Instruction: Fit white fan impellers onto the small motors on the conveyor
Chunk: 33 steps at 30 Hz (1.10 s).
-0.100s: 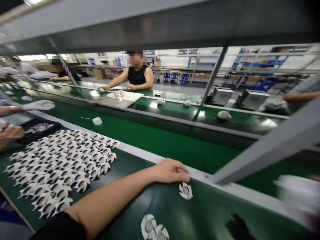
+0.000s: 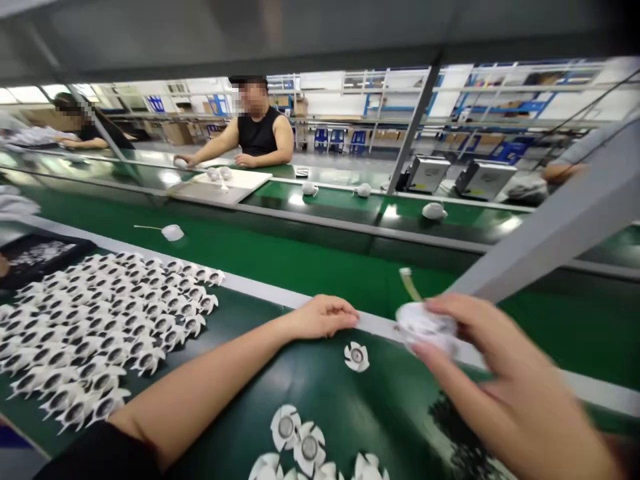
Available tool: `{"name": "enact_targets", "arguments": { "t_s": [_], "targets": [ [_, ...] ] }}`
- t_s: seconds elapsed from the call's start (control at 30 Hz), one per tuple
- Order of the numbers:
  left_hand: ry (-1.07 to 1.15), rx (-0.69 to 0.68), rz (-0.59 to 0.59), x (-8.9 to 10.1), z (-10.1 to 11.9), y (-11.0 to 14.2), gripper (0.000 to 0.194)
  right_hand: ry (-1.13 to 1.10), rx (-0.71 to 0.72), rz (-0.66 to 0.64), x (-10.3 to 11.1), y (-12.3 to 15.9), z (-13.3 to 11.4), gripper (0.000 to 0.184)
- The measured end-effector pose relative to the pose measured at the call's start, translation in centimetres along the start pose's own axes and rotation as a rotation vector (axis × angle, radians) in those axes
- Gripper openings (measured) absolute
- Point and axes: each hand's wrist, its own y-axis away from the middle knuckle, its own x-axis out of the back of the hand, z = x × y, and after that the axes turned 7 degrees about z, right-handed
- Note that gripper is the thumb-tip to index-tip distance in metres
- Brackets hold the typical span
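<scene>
My left hand (image 2: 323, 317) rests knuckles-up on the green table near the white edge strip (image 2: 260, 288), fingers curled, nothing visible in it. A single white fan impeller (image 2: 357, 357) lies just right of and below it. My right hand (image 2: 495, 373) is raised at the right, fingers closed around a round white plastic part (image 2: 425, 325) with a yellowish wire (image 2: 410, 283) sticking up. It is motion-blurred. Several more impellers (image 2: 297, 443) lie at the bottom centre.
Many white impellers (image 2: 105, 320) are laid in rows at the left beside a black tray (image 2: 35, 257). A green conveyor belt (image 2: 300, 267) carries a white part (image 2: 173, 232). People sit across it. A grey slanted frame bar (image 2: 550, 230) crosses the right.
My right hand came in from the right edge toward the centre holding the white part. The view shifted slightly; my left hand stays where it was.
</scene>
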Motion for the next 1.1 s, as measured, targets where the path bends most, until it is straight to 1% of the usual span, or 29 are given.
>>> {"name": "enact_targets", "arguments": {
  "t_s": [0.03,0.1,0.17,0.23,0.33,0.43,0.5,0.57,0.63,0.7,0.77,0.83,0.87,0.9,0.93,0.97,1.0,1.03,1.1],
  "targets": [
    [0.026,-0.003,0.000,0.1,-0.1,-0.1,0.054,-0.057,-0.029,-0.028,-1.1,-0.2,-0.1,0.022],
    [0.056,-0.016,0.002,0.3,-0.1,-0.2,0.056,-0.185,-0.095,-0.132,-3.5,-0.6,0.1,0.009],
    [0.074,-0.020,-0.005,0.4,-0.2,-0.1,0.059,-0.278,-0.144,-0.258,-5.3,-0.7,0.5,0.008],
    [0.095,-0.024,-0.027,0.5,-0.3,0.0,0.063,-0.305,-0.141,-0.335,-6.3,-0.4,0.9,0.010],
    [0.122,-0.033,-0.113,0.5,-0.5,0.1,0.064,-0.250,-0.048,-0.429,-6.9,0.3,1.4,0.011],
    [0.037,-0.019,-0.226,0.3,-0.3,0.2,0.061,-0.124,-0.005,-0.521,-7.8,1.0,1.7,0.010],
    [-0.073,-0.001,-0.256,0.1,-0.1,0.2,0.060,-0.025,-0.009,-0.521,-8.6,1.3,1.9,0.012],
    [-0.150,0.020,-0.255,-0.1,0.1,0.1,0.060,0.040,-0.015,-0.502,-9.3,1.4,2.0,0.015],
    [-0.188,0.042,-0.242,-0.3,0.3,0.1,0.063,0.065,-0.019,-0.510,-9.5,1.2,2.0,0.015],
    [-0.222,0.048,-0.218,-0.5,0.3,0.2,0.064,0.071,-0.028,-0.545,-9.2,0.8,1.7,0.014],
    [-0.279,0.038,-0.175,-0.5,0.5,0.6,0.054,0.086,-0.032,-0.566,-8.7,0.5,1.2,0.014],
    [-0.391,0.025,-0.129,-0.3,0.9,1.1,0.045,0.130,-0.012,-0.600,-8.1,0.5,0.7,0.014],
    [-0.462,0.015,-0.124,-0.2,1.2,1.4,0.045,0.155,0.010,-0.631,-7.8,0.6,0.6,0.015],
    [-0.535,0.002,-0.145,0.0,1.6,1.8,0.046,0.173,0.039,-0.667,-7.6,0.7,0.4,0.016],
    [-0.606,-0.010,-0.193,0.1,2.1,2.3,0.048,0.191,0.071,-0.687,-7.4,0.8,0.4,0.014],
    [-0.674,-0.016,-0.255,0.1,2.7,2.8,0.050,0.221,0.095,-0.670,-7.2,0.8,0.5,0.010],
    [-0.742,-0.013,-0.318,0.0,3.3,3.3,0.053,0.270,0.107,-0.605,-6.8,0.7,0.6,0.006],
    [-0.813,-0.003,-0.363,-0.2,3.8,3.9,0.059,0.333,0.108,-0.501,-6.3,0.5,0.8,0.010],
    [-0.955,0.036,-0.383,-1.0,4.7,4.9,0.075,0.445,0.085,-0.276,-4.7,0.0,1.1,0.021]
  ]
}}
